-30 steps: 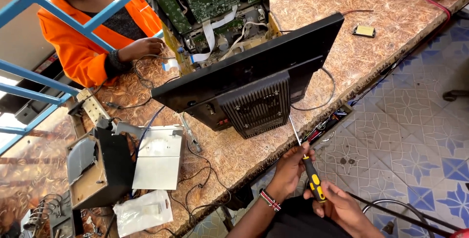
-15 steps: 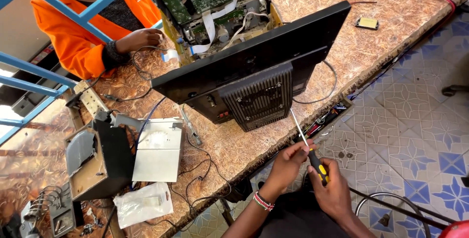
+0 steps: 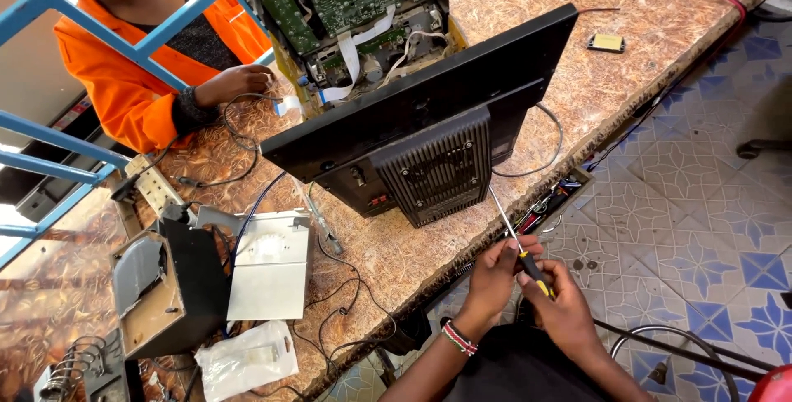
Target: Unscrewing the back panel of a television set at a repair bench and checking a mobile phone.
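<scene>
Both hands grip a screwdriver (image 3: 523, 256) – left hand (image 3: 493, 274) around its slim steel shaft, right hand (image 3: 568, 310) closed on the black-and-yellow handle – tip touching the ribbed black monitor (image 3: 429, 134) on the speckled stone bench (image 3: 396, 245)

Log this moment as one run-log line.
left hand: steadies screwdriver shaft | right hand: grips handle | tip: at lower edge of monitor back | bench: open chassis, co-worker's hand
</scene>
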